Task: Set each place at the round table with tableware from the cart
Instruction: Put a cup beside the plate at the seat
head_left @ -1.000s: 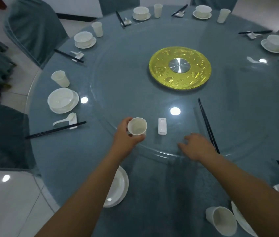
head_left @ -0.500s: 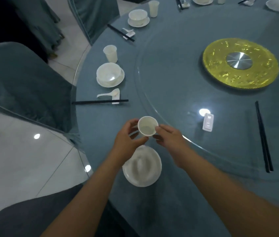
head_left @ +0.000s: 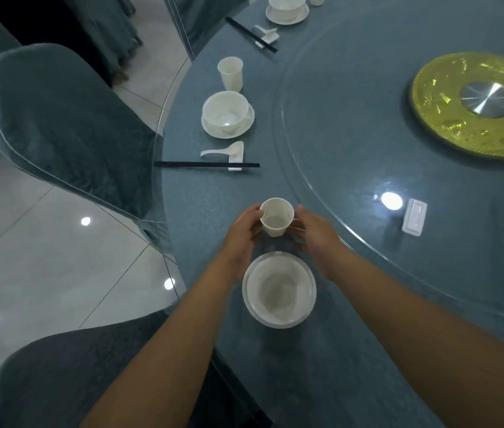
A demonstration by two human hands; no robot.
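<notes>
no legible text, no labels, brands or nos. on any item

Just one camera here, head-mounted and wide-angle, looking forward and steeply down onto the near edge of the round grey-blue glass-topped desk (head_left: 213, 193). Both bare forearms run in from the bottom of the frame, so it's close. The left hand (head_left: 241, 233) and right hand (head_left: 315, 239) sit about mid-picture. The view is angled left: grey fabric-covered chairs (head_left: 65, 128) and shiny pale floor tiles (head_left: 43, 242) fill that side, and the gold round centre disc (head_left: 473, 103) is cut off at the right edge. Straight lines bow near the borders.
</notes>
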